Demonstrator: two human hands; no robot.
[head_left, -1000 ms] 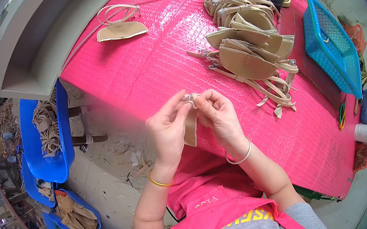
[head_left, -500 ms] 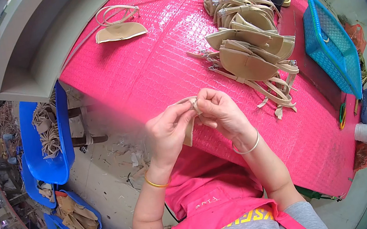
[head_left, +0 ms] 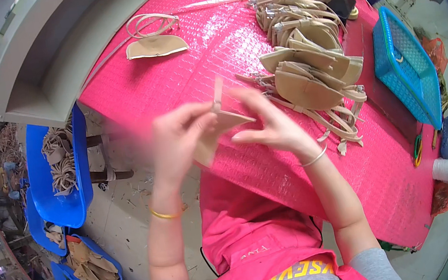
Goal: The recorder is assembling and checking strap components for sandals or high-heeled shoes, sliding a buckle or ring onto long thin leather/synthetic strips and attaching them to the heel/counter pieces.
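Note:
My left hand (head_left: pixel 181 140) is closed on a beige sandal heel piece (head_left: pixel 206 149), pinching it near the base of a short upright strap. Part of the piece is hidden behind my fingers, and motion blurs it. Just to its right is my right hand (head_left: pixel 270 125), fingers and thumb apart, holding nothing. A similar heel piece with a looped strap (head_left: pixel 157 46) lies alone at the far left of the pink-covered table (head_left: pixel 193 81). To the right, a long pile of beige heel pieces (head_left: pixel 308 85) with straps and small buckles stretches toward the back.
A turquoise plastic basket (head_left: pixel 406 68) stands along the table's right side, near scissors (head_left: pixel 418 150) and a white thread spool (head_left: pixel 447 170). A grey shelf unit (head_left: pixel 29 101) borders the far left. Blue bins (head_left: pixel 81 171) of beige parts stand on the floor at left.
My right hand has come off the heel piece and opened, moving right. My left hand has shifted slightly left and up with the piece, whose strap now points up.

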